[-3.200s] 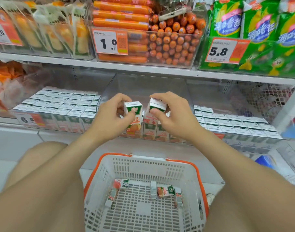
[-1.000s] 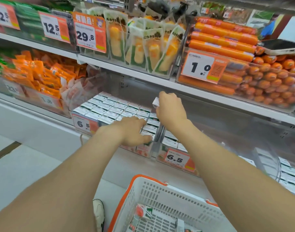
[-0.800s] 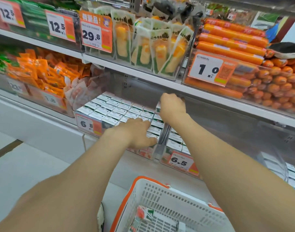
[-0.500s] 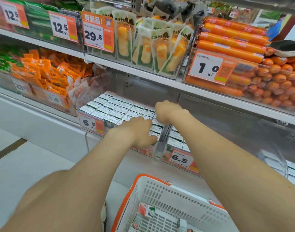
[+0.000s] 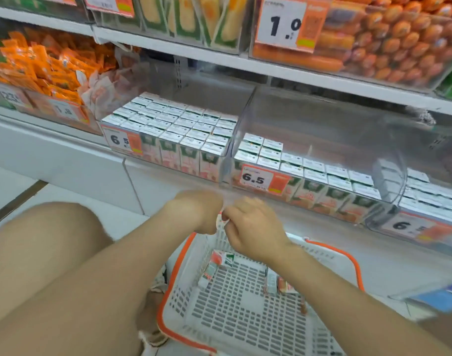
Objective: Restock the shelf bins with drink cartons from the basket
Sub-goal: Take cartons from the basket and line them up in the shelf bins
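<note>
Drink cartons fill the clear shelf bins: the left bin [image 5: 168,129] at 11 o'clock is packed full, while the middle bin [image 5: 309,150] at 1 o'clock has only front rows and bare space behind. Below, at 6 o'clock, the white basket [image 5: 245,317] holds a few loose cartons [image 5: 221,260] lying flat, small white boxes with green and orange print. Both hands hover over its far rim, left hand [image 5: 194,214] and right hand [image 5: 255,232] with loosely curled grips holding nothing. Next, probably, comes a reach down for more cartons.
</note>
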Available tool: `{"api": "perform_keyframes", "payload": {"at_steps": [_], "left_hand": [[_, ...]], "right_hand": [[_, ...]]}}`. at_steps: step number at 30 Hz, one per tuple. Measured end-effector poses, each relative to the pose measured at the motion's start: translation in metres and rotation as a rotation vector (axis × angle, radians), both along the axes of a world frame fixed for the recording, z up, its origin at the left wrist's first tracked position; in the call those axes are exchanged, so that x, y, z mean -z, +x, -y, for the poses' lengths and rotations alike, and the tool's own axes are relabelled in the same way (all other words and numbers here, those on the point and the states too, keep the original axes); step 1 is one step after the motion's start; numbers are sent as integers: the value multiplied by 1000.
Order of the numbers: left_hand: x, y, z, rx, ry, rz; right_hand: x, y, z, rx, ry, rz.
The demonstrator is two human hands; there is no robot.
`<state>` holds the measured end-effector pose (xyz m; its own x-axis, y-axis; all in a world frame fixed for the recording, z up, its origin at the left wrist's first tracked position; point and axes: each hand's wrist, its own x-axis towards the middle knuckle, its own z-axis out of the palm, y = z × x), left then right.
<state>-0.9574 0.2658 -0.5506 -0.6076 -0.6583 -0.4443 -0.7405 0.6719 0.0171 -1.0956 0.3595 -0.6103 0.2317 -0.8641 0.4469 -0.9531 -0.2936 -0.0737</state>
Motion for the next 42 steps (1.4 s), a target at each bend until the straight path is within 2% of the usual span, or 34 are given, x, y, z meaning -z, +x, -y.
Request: {"api": "perform_keyframes", "payload": {"at_steps": [4, 9, 13, 17, 19, 23, 29, 33, 39, 42], "left_hand": [[66, -16, -18, 58, 143, 154], [154, -21, -26, -2, 291, 130], [220, -22, -32, -91, 241, 119], [256, -25, -37, -120, 56, 128], [279, -25, -36, -162, 66, 146], [317, -28, -43, -253, 158, 127], [338, -26, -54, -170, 71, 153], [335, -21, -56, -178, 181, 90], [317, -22, -53, -356, 519, -188], [301, -25, -50, -463, 643, -328]], "right_hand": [[55, -12, -24, 72, 606, -151], [127, -45, -44, 164, 942, -187], [179, -78, -57, 301, 1111, -129], [215, -106, -65, 480, 1114, -34], [233, -117, -68, 527, 1072, 21], [264, -121, -72, 486, 1056, 86], [283, -109, -66, 509, 1040, -13], [280, -106, -66, 457, 1067, 117], [264, -103, -71, 412, 1127, 227], [251, -97, -71, 433, 1147, 378]]}}
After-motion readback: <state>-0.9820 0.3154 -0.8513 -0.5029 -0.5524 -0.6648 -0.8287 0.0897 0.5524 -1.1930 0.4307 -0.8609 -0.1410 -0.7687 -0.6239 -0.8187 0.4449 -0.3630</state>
